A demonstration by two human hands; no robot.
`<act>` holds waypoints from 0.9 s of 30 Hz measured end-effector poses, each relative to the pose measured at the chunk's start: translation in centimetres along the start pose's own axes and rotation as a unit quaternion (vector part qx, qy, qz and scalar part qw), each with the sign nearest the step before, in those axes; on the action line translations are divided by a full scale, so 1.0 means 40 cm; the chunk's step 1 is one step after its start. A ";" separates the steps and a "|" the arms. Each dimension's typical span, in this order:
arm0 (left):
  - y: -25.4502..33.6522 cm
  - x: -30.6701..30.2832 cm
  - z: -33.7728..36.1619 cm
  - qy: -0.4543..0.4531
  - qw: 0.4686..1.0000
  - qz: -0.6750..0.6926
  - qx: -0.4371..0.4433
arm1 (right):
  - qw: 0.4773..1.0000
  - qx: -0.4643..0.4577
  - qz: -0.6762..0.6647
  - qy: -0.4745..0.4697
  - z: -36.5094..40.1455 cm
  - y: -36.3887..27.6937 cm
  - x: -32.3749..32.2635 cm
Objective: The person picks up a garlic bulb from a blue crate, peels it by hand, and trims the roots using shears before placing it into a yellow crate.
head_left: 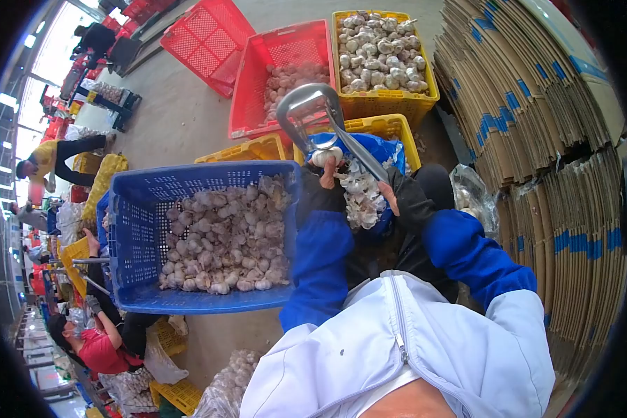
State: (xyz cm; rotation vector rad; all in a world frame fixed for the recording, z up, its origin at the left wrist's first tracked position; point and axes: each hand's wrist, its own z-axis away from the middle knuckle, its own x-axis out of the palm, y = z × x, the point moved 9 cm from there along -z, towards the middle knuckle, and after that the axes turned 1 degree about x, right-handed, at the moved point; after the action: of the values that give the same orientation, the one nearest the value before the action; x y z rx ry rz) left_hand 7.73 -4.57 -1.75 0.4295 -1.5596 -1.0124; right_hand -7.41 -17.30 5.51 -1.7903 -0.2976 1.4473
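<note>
My left hand (329, 174) is closed on a white garlic bulb (322, 155), holding it up against the jaw of a metal stem cutter (312, 111) with a big looped frame. The cutter's long handle (362, 152) slopes down to my right hand (389, 198), which grips its end, though most of the fingers are hidden. Beneath both hands a blue bag (389, 152) lines a yellow crate (390, 125). Pale garlic skins and trimmings (362, 196) lie in a heap between my knees.
A blue crate (205, 299) of purplish garlic stands to my left. Ahead are a red crate (289, 35) of garlic and a yellow crate (386, 106) of whiter bulbs. Flattened cardboard (529, 90) is stacked on the right. Other people, one in a red shirt (104, 350), are on the left.
</note>
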 end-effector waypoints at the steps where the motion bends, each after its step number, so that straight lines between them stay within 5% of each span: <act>1: -0.006 -0.006 -0.003 0.002 1.000 0.001 -0.002 | 1.000 0.000 0.009 0.016 0.001 0.010 0.004; 8: 0.040 0.029 0.007 -0.005 0.998 -0.048 0.039 | 0.997 -0.012 0.009 0.074 0.000 0.027 0.031; 11: 0.011 0.016 -0.005 -0.021 0.999 -0.036 0.025 | 0.986 -0.091 0.037 0.138 -0.032 0.112 0.119; 12: 0.004 0.013 -0.018 -0.029 0.999 -0.027 0.026 | 0.994 -0.082 -0.012 0.064 -0.071 0.129 0.141; 15: 0.003 0.009 -0.010 -0.012 1.000 -0.019 0.002 | 0.988 -0.119 0.016 0.100 -0.118 0.136 0.180; 16: 0.012 0.015 -0.005 -0.018 0.999 -0.027 0.015 | 0.981 -0.145 -0.073 0.111 -0.113 0.106 0.150; 20: -0.010 -0.024 -0.013 -0.049 0.998 -0.021 0.032 | 0.986 -0.106 -0.096 0.083 -0.095 0.120 0.143; 27: -0.035 0.000 0.031 -0.152 0.976 0.129 -0.084 | 0.991 -0.038 -0.119 0.045 -0.029 0.041 0.051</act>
State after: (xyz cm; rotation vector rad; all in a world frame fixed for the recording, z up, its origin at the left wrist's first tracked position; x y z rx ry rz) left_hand 6.21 -4.89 -2.78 -0.0504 -1.7298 -1.0284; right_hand -6.18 -17.63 2.94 -1.8073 -0.5064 1.1986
